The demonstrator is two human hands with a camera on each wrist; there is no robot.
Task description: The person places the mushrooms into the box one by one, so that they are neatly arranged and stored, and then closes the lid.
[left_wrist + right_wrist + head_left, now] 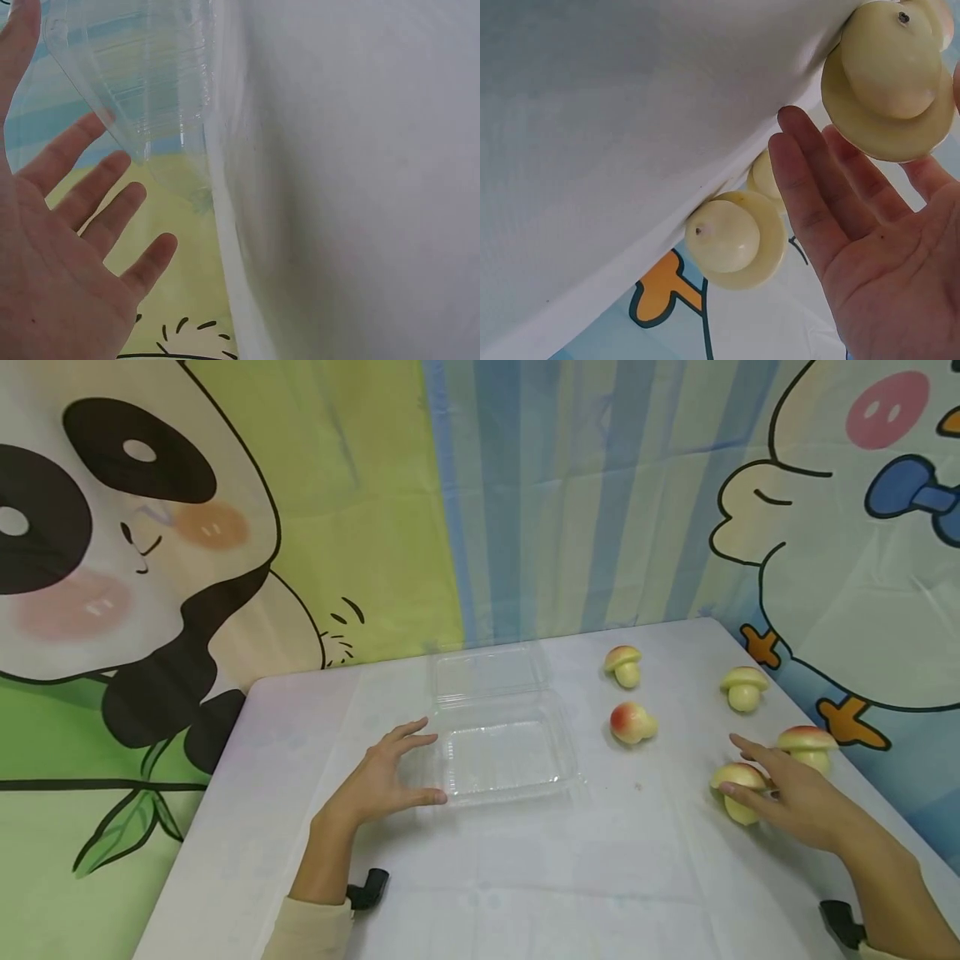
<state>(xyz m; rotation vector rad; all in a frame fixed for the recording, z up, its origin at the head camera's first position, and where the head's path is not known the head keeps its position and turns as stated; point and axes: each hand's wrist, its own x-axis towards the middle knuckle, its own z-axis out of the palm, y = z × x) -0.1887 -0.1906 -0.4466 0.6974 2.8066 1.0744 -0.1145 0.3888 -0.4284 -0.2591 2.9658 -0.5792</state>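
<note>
A clear plastic clamshell box [510,793] lies with its lid [491,672] folded back in the head view. My left hand [386,781] is at the box's left side, fingers spread and thumb tip at the rim; in the left wrist view the fingers [101,217] look nearly straight beside the clear wall. On the right, my right hand [798,797] reaches around a toy mushroom [742,810], its thumb over the cap. In the right wrist view, straight fingers [802,195] lie beside that mushroom [892,67]; no firm grip shows.
Another mushroom [806,747] stands just beyond my right hand, near the table's right edge. Farther back are a mushroom [744,689], one more mushroom [624,667] and a red-capped mushroom [632,723] on its side. A cartoon-printed curtain [570,502] hangs behind the white table [525,893].
</note>
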